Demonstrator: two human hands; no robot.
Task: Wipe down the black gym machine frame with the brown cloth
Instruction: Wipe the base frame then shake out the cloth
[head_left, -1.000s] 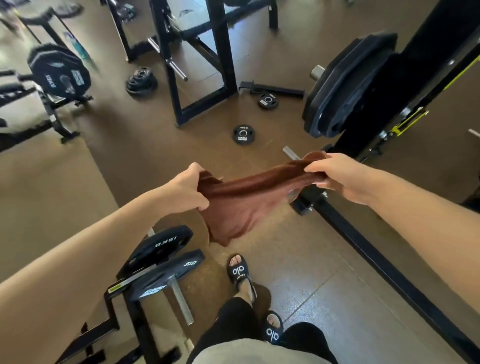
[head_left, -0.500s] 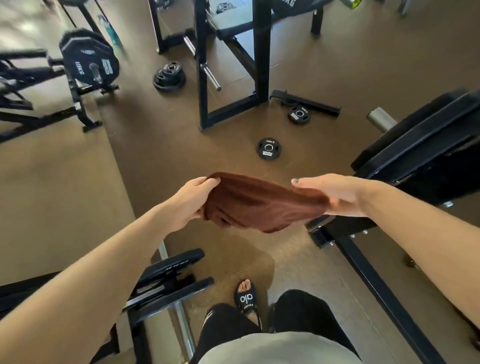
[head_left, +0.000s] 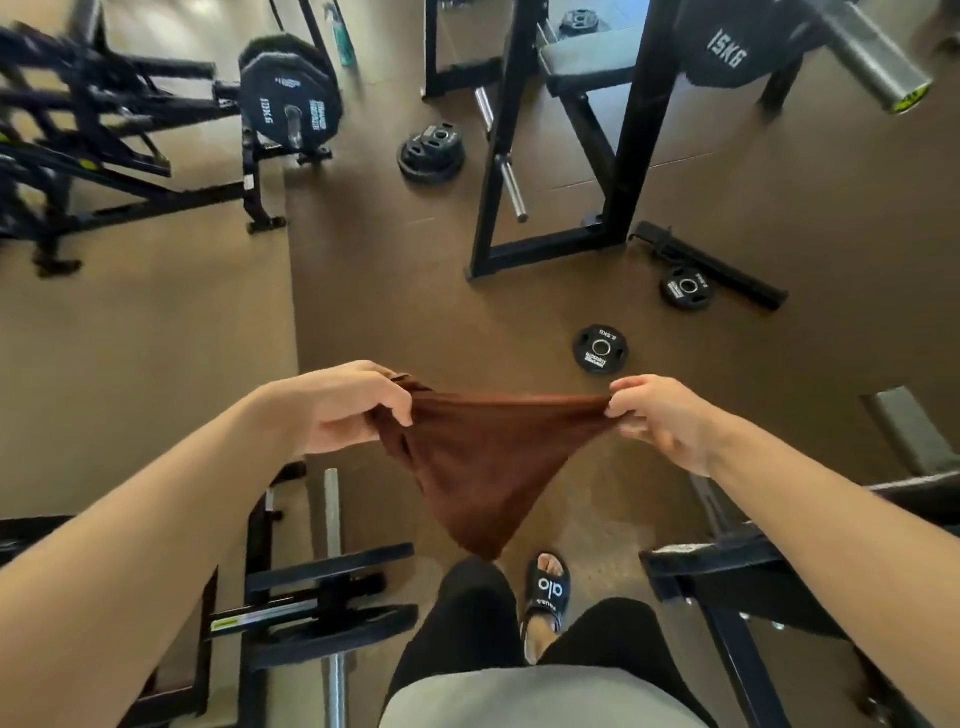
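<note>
Brown cloth (head_left: 483, 467) stretched left-right, corner down

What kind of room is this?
Most likely a gym. Round weight plates lie on the brown floor, a metal bar sits by a black rack, and another plate reads 10KG.

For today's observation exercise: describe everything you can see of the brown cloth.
The brown cloth looks like soft, plain fabric. It is held in the air, stretched along its top edge between the left hand and the right hand, each pinching a corner. The rest hangs down to a point above the person's legs, touching no machine.
</note>
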